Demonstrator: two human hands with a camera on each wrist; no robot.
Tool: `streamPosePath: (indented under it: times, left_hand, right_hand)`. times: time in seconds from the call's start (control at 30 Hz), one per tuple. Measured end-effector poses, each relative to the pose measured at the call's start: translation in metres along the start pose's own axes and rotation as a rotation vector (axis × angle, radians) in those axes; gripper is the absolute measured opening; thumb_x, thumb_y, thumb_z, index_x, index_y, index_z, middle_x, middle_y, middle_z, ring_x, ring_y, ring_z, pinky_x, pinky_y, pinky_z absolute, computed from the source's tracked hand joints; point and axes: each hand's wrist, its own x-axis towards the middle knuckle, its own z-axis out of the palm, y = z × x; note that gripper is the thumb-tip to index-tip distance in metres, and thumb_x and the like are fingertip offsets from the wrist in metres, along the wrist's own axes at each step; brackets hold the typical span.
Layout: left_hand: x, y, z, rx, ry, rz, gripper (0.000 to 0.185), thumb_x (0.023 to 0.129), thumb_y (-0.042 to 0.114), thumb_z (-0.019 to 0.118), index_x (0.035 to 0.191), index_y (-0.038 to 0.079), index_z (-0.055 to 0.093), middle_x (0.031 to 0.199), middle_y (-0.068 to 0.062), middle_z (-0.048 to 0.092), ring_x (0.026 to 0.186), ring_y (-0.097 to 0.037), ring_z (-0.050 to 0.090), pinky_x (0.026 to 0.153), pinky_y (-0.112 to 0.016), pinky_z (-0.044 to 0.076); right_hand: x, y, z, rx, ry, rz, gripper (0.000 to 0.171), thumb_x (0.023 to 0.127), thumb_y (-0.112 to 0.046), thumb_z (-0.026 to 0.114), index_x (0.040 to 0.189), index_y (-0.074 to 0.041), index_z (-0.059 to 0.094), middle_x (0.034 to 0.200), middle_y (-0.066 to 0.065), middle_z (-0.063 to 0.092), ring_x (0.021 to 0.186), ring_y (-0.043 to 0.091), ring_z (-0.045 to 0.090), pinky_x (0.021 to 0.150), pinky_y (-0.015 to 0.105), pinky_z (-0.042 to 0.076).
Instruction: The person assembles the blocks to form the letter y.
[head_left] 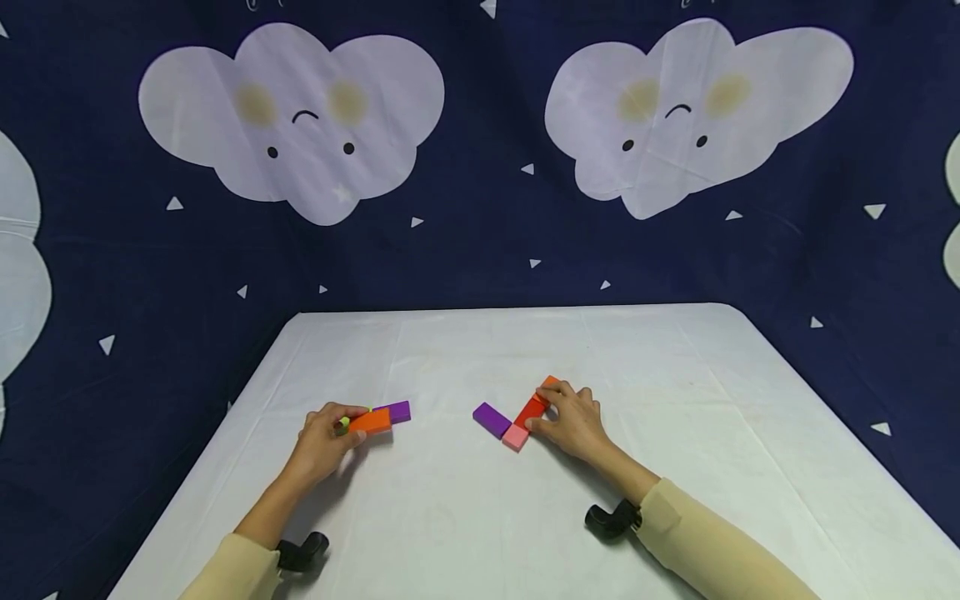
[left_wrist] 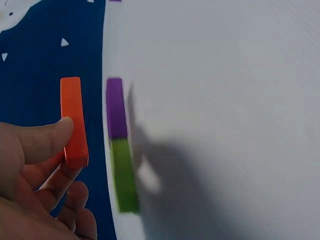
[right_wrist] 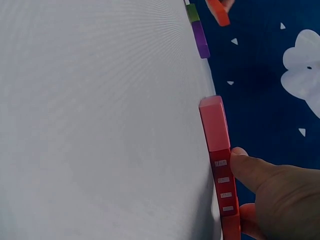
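My left hand [head_left: 322, 442] pinches an orange block [head_left: 371, 421] between thumb and fingers. In the left wrist view this block is apart from a purple block [left_wrist: 116, 107] and a green block [left_wrist: 124, 175], which lie end to end on the table. My right hand [head_left: 576, 423] grips a row of blocks on the table, with its thumb at the red block [right_wrist: 224, 185] and its fingers by another orange block [head_left: 551, 381]. A pink block [head_left: 515, 437] joins the red block's near end. Another purple block [head_left: 491, 419] angles away from the pink one, up and left.
A white cloth covers the table [head_left: 450, 517]. Behind it hangs a dark blue curtain [head_left: 480, 250] with clouds and small triangles. Black wrist devices [head_left: 611, 521] sit below both wrists.
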Motion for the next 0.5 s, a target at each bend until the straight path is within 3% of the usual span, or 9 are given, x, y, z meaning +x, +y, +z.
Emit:
streamPosePath:
  times: [0.23,0.5]
  left_hand:
    - [0.015,0.022,0.015,-0.010,-0.028,0.103,0.032,0.084,0.009,0.066,0.116,0.010,0.065,0.117,-0.010,0.059,0.100,-0.025,0.042,0.073,-0.028,0.031]
    - [0.034,0.040,0.035,-0.053,-0.061,0.118,0.032,0.082,0.007,0.068,0.113,0.013,0.067,0.117,-0.008,0.060,0.098,-0.024,0.041,0.075,-0.030,0.028]
  right_hand:
    - [0.000,0.001,0.001,-0.002,0.003,-0.009,0.058,0.074,-0.041,0.075,0.123,-0.013,0.063,0.123,0.006,0.059,0.090,0.029,0.045,0.071,0.037,0.030]
    - [0.000,0.001,0.000,-0.009,0.007,-0.008,0.057,0.074,-0.041,0.075,0.122,-0.013,0.063,0.120,0.006,0.059,0.090,0.029,0.045,0.071,0.037,0.030]
